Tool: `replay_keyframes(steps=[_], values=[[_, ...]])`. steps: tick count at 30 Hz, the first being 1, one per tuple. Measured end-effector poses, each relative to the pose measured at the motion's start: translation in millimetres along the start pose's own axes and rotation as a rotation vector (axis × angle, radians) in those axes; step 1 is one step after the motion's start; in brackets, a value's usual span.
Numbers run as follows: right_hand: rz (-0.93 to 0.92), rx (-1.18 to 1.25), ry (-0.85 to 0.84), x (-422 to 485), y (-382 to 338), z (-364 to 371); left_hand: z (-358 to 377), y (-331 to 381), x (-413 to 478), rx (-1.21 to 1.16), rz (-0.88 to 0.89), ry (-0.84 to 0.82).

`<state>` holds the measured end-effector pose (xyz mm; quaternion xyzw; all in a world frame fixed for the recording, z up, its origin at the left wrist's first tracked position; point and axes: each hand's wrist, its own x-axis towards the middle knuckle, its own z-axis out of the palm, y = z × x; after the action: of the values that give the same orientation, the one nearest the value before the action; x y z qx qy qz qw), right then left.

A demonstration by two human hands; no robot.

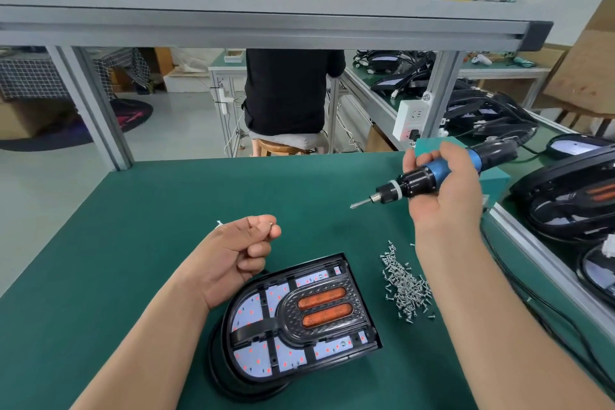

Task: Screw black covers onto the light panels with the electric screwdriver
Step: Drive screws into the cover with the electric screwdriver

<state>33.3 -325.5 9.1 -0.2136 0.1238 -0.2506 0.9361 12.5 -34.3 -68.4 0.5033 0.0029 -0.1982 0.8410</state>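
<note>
A light panel (266,353) with white LED boards and red dots lies on the green mat, near the front. A black cover (319,306) with two orange strips sits on top of it. My left hand (239,253) hovers just above the panel's far left corner, fingers curled, pinching a small screw (272,226) between thumb and forefinger. My right hand (442,190) is raised to the right and grips the blue and black electric screwdriver (422,178), whose bit points left and down toward the mat. A pile of loose silver screws (404,283) lies right of the panel.
Several finished black lamps (572,203) lie on the side bench at right, past an aluminium rail (539,253). The screwdriver's cable (532,303) trails along that edge. A teal box (496,178) stands behind my right hand. A person sits on a stool (276,146) beyond the table.
</note>
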Motion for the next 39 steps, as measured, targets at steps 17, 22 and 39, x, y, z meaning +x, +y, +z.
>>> replay_keyframes(steps=[17,22,39], values=[[0.039,-0.093,-0.263,-37,64,-23,4,-7,0,0.169,-0.004,-0.025],[0.038,-0.081,-0.295,-42,65,-21,1,-8,2,0.161,-0.009,-0.034],[0.048,-0.071,-0.339,-48,65,-22,0,-9,2,0.163,-0.006,-0.038]])
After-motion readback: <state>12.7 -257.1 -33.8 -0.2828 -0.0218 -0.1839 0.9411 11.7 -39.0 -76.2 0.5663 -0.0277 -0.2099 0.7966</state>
